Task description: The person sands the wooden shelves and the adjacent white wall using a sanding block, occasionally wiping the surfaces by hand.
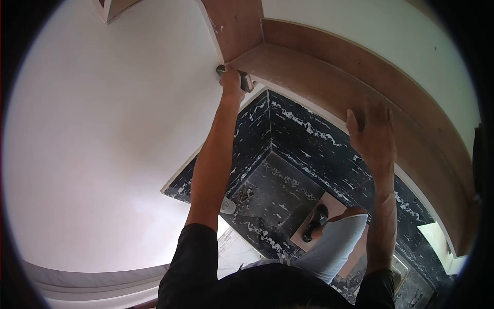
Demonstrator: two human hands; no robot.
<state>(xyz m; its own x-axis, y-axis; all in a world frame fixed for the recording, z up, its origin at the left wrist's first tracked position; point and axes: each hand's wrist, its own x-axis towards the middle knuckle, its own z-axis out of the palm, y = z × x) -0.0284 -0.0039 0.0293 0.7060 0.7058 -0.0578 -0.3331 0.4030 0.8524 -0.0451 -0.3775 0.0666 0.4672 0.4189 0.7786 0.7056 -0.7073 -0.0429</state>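
Observation:
My left hand (231, 80) is wrapped round a dark flat block (246, 82) with a pale edge. It is at the corner where the white wall (128, 118) meets the brown wooden shelf (303, 72). The block's ends show on either side of the fingers; its underside is hidden. Farther right, my right hand (373, 131) lies on the shelf near its front edge, fingers stretched forward and thumb apart, holding nothing.
Black marble-patterned tiles (309, 129) line the wall below the shelf. A dark counter (272, 180) lies beneath, with a board (321, 203) under my sandalled foot (315, 224). Small debris (244, 194) is scattered in the counter's corner. An upright brown panel (236, 26) rises at the shelf's end.

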